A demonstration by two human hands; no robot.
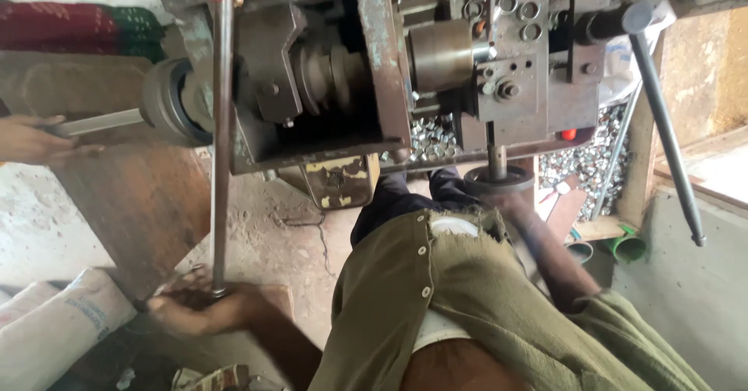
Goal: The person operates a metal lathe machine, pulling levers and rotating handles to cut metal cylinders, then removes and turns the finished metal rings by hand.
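My left hand (195,309) sits at the lower left with its fingers closed around the bottom end of a long steel lever rod (220,149). The rod runs straight up to a red-wrapped top on a worn brown metal machine (374,64). My right arm, in an olive sleeve, reaches up to a round handwheel (499,179) under the machine. My right hand (518,204) lies against that wheel, and its fingers are hidden. At the left edge another person's hand (27,138) holds a grey metal bar (101,122) that enters the machine's round collar.
Heaps of small shiny metal rings (592,165) lie behind and under the machine. A long dark handle (662,118) slants down at the right. Green cups (627,247) stand by a wooden frame. A white sack (54,321) and a wooden board (132,196) are at the left.
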